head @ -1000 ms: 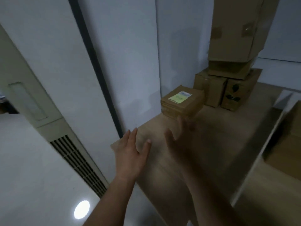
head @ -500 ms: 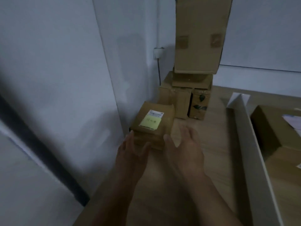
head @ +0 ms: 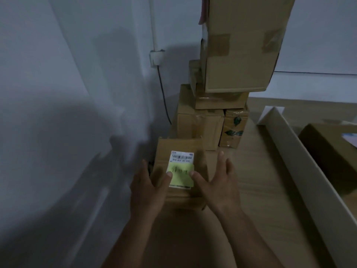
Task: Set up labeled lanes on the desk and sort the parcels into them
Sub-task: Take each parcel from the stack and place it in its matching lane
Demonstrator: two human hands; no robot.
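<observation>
From the head view, the left hand and right hand flank the parcel between them, fingers straight, thumbs resting on its yellow note. Stacked boxes stand just beyond the fingertips, and a white divider lies right of the right hand.

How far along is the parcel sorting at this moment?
Done: a white divider stands on the desk, one box beyond it. In hand: left hand and right hand touch the small labeled parcel. Left: the stacked parcels by the wall.
</observation>
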